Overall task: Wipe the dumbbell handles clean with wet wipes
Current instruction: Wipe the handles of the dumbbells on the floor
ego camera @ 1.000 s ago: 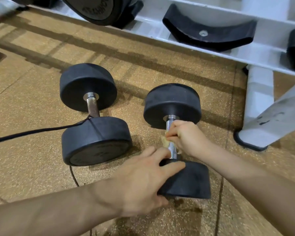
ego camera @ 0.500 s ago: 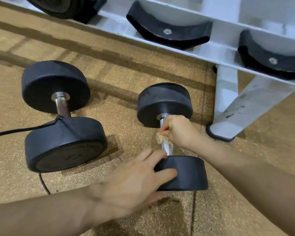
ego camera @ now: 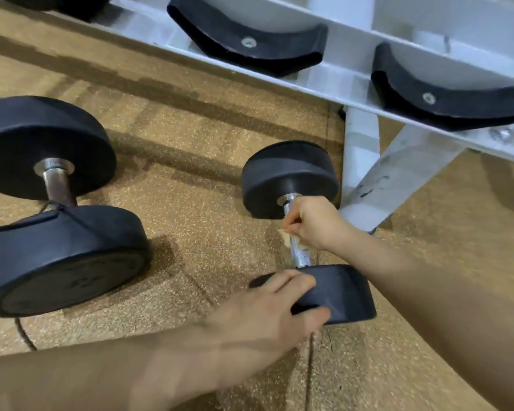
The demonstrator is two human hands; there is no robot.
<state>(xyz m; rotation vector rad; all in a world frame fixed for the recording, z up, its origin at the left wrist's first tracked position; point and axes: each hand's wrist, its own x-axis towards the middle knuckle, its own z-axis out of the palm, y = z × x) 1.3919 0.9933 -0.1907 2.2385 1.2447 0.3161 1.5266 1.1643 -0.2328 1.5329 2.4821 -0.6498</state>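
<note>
Two black dumbbells lie on the speckled brown floor. On the right one point(ego camera: 288, 176), my right hand point(ego camera: 315, 222) curls around the upper part of the chrome handle point(ego camera: 298, 256) with a crumpled yellowish wet wipe point(ego camera: 286, 237) wrapped under its fingers. My left hand point(ego camera: 264, 318) grips the near head point(ego camera: 343, 292) of that dumbbell, fingers over its top rim and thumb on its face. The larger left dumbbell point(ego camera: 48, 203) has a darker, rust-coloured handle point(ego camera: 60, 188) and nothing touches it.
A grey metal dumbbell rack point(ego camera: 365, 84) with black cradles point(ego camera: 250, 43) runs along the top, its leg point(ego camera: 365, 170) standing just right of the far head. A black cable point(ego camera: 21, 223) crosses the left dumbbell's near head and trails over the floor.
My right hand with the wipe has slid up the handle from its middle towards the far head. The view has shifted right and closer; my left hand stays on the near head.
</note>
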